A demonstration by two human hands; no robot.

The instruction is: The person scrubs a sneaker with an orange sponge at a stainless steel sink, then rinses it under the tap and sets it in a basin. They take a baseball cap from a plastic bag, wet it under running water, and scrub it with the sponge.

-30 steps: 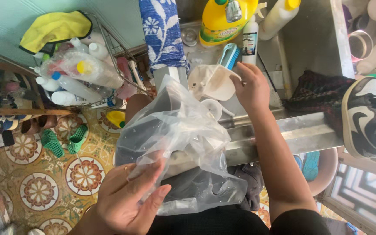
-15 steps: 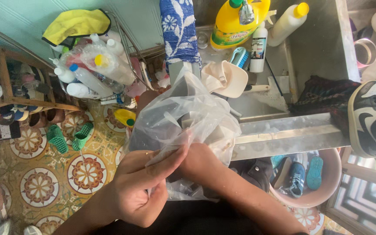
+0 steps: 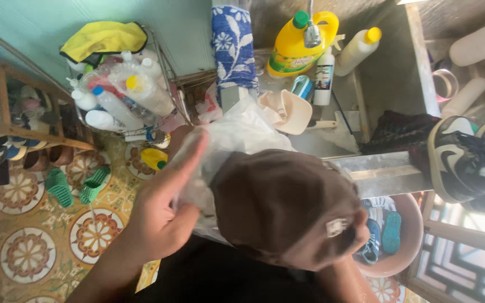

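Over the lap, just short of the metal sink edge, a brown cap is held crown-up toward the camera. Small pale tag on its right flank; brim not clearly visible, probably turned down and away, so its long axis seems to run from lower right to upper left across the frame. Right hand mostly hidden beneath the cap, fingers curled at its right rim, apparently gripping it from below. Left hand pinches the clear plastic bag, forefinger stretched up along the film, other fingers folded in. Bag sits behind and left of the cap, touching it, mouth seemingly held open toward the cap. Beyond: cream scoop, yellow detergent jug, blue floral towel. Black-and-white sneakers to the right on the ledge.
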